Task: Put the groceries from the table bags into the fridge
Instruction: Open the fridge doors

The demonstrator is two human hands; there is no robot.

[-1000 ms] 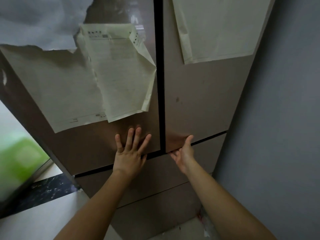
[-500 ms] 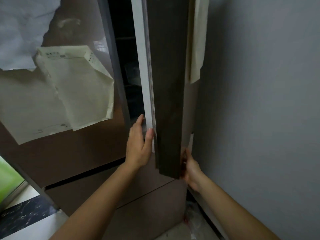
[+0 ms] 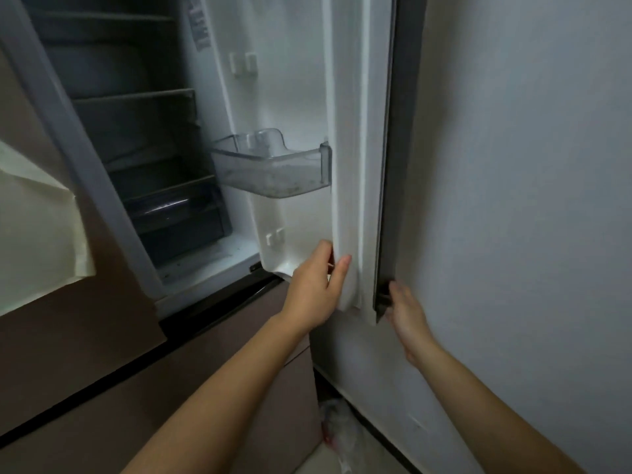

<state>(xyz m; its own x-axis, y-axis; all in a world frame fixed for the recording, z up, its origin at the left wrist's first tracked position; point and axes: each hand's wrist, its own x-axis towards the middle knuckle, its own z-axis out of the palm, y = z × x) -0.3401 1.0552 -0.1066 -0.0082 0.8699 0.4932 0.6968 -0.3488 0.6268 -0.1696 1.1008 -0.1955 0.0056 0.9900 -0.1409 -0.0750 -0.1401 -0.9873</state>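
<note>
Holding the right fridge door (image 3: 349, 148) swung wide now, barely cracked half a second ago. Left hand (image 3: 316, 287) pinches its inner bottom edge; right hand (image 3: 405, 311), fingers loose, touches the outer bottom corner. One clear door bin (image 3: 273, 165), several dark shelves (image 3: 136, 97); no groceries visible.

Dim, flat indoor light, dark fridge interior (image 3: 143, 138), soft motion blur throughout, wide-angle bending at the edges
</note>
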